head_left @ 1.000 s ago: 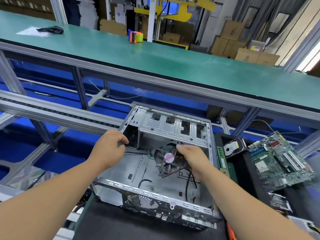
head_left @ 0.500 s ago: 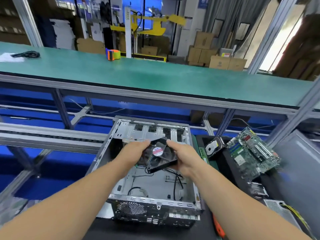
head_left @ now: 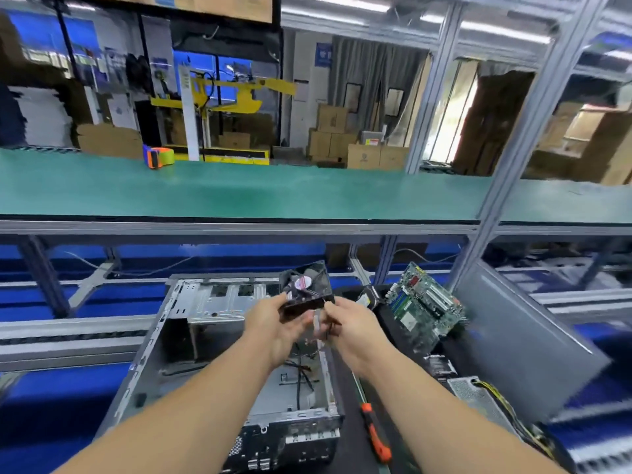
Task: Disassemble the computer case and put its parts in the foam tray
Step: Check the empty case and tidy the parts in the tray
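Gripping fan (head_left: 305, 285), both hands (head_left: 318, 323)

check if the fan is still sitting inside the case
No, the fan is lifted above the case, held by the left hand.

both hands (head_left: 273, 323) (head_left: 352, 326) hold black fan (head_left: 305, 289) above open case (head_left: 212, 340).

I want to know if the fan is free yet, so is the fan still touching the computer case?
Apart. The head view shows the fan lifted above the computer case, gripped by the left hand; the right hand pinches its cable.
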